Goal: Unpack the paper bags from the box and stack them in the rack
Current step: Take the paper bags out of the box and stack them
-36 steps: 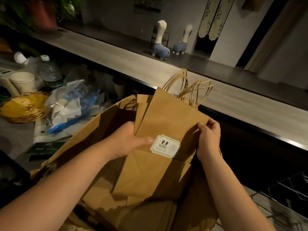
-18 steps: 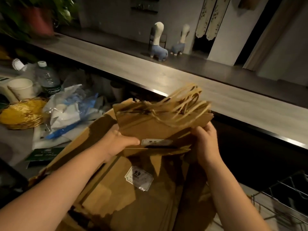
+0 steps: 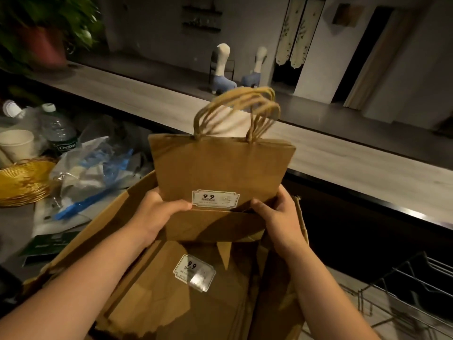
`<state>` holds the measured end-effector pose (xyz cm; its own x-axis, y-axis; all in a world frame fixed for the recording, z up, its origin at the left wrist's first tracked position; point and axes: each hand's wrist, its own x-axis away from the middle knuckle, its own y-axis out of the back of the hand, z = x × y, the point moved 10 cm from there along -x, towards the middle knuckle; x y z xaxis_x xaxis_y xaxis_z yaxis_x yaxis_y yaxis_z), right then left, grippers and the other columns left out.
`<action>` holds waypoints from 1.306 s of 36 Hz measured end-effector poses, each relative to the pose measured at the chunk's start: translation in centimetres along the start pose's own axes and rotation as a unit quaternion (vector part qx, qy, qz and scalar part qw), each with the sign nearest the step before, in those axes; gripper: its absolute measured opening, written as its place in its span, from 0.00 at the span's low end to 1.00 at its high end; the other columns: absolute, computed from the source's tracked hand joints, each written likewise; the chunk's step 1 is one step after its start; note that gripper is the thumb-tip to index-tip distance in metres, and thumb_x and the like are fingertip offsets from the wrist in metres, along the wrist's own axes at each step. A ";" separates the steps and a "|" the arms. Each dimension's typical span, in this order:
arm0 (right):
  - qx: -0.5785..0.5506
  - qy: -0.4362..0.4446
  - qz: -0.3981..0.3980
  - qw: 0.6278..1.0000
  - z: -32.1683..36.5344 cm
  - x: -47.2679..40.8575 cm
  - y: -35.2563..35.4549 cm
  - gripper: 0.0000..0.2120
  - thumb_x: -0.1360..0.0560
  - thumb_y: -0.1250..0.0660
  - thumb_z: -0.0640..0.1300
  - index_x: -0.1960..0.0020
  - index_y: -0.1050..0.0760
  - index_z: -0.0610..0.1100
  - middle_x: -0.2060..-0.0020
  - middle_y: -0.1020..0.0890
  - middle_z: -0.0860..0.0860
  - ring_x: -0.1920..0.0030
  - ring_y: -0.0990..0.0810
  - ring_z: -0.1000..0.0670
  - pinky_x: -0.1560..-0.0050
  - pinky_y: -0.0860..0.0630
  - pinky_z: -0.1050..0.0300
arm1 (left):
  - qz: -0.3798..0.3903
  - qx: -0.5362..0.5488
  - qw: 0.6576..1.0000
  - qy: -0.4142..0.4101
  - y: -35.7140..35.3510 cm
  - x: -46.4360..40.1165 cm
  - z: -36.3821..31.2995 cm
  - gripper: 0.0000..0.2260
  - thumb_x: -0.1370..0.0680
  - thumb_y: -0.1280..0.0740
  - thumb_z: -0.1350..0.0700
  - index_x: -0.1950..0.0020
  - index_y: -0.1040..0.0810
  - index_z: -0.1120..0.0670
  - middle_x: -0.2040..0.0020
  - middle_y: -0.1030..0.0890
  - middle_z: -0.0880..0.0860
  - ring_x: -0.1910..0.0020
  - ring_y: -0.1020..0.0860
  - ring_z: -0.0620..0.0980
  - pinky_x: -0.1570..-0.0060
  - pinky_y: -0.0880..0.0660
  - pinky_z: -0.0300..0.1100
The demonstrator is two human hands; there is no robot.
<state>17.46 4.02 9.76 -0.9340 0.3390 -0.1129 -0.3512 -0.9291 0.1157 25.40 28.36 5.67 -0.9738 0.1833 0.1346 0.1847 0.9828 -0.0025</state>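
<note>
Since half a second ago the held bundle of bags has swung from lying flat, handles toward the counter, to standing upright with handles on top.

Item, nearest: both forearms reach forward from the bottom edge, converging over the open box (image 3: 103,224).

Item: further flat paper bags remain in the box, the top one bearing a 9.9 sticker (image 3: 194,273).

Item: left hand (image 3: 160,212), thumb laid across the front of the bundle, fingers hidden behind it, gripping its lower left edge.

Item: right hand (image 3: 279,217), fingers curled round the lower right edge. Hands are apart, one at each side, both clamped on the bundle.

Item: bundle of paper bags (image 3: 220,168), several folded flat together, held above the box with a price label (image 3: 215,198) near the fold and the twisted handles (image 3: 237,111) up.

Handling, judged: light, fairly stiff when stacked flat, but loose sheets could fan or slip apart; creases easily. Best held at both side edges near the folded base, as now, squeezing the bundle together.

Item, right: wire rack (image 3: 404,298), low beside the box, destination for the bundle.

Item, left: yellow basket (image 3: 22,182), plastic wrapping (image 3: 90,173), water bottle (image 3: 61,133), paper cup (image 3: 17,143).

Item, far: long counter (image 3: 343,163) with two figurines (image 3: 223,69).
</note>
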 end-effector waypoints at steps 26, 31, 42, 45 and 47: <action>0.000 -0.066 0.002 0.998 4.0 -0.1 4.4 0.14 0.24 0.30 0.44 0.42 0.30 0.49 0.47 0.19 0.48 0.48 0.18 0.47 0.46 0.19 0.44 | 0.030 -0.032 0.987 -0.157 -4.5 3.6 -10.5 0.20 0.30 0.25 0.62 0.48 0.28 0.43 0.54 0.18 0.46 0.54 0.19 0.44 0.59 0.25 0.40; -0.025 -0.045 -0.014 0.999 6.7 0.8 8.6 0.13 0.25 0.29 0.43 0.43 0.29 0.49 0.51 0.16 0.47 0.53 0.15 0.46 0.51 0.18 0.46 | 0.058 -0.002 0.987 -0.151 -8.1 4.4 -12.3 0.19 0.30 0.26 0.61 0.45 0.26 0.45 0.52 0.17 0.47 0.51 0.18 0.48 0.54 0.21 0.48; -0.038 -0.085 -0.098 0.991 3.3 5.8 19.4 0.12 0.24 0.30 0.44 0.43 0.28 0.48 0.52 0.16 0.46 0.52 0.16 0.43 0.50 0.19 0.42 | 0.121 -0.001 0.986 -0.111 -18.9 7.2 -11.4 0.15 0.24 0.34 0.64 0.45 0.26 0.45 0.58 0.16 0.44 0.60 0.17 0.43 0.66 0.23 0.39; -0.036 -0.113 -0.124 0.985 1.1 7.6 22.3 0.11 0.24 0.30 0.44 0.44 0.27 0.49 0.51 0.16 0.45 0.51 0.17 0.41 0.48 0.20 0.38 | 0.142 -0.026 0.985 -0.090 -22.0 8.4 -10.4 0.13 0.23 0.34 0.61 0.46 0.27 0.44 0.58 0.16 0.43 0.60 0.17 0.43 0.66 0.23 0.39; -0.040 -0.137 -0.131 0.981 -0.4 8.6 23.4 0.10 0.24 0.31 0.44 0.44 0.27 0.49 0.51 0.16 0.46 0.52 0.17 0.42 0.48 0.20 0.39 | 0.150 -0.048 0.984 -0.079 -23.6 9.1 -9.5 0.13 0.23 0.34 0.61 0.45 0.27 0.43 0.54 0.17 0.45 0.56 0.17 0.46 0.63 0.23 0.42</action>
<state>1.26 -14.85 11.05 -0.7992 0.5841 0.1421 -0.5851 -0.8100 0.0390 13.49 6.58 16.38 -0.8809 0.4731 -0.0143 0.4708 0.8789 0.0764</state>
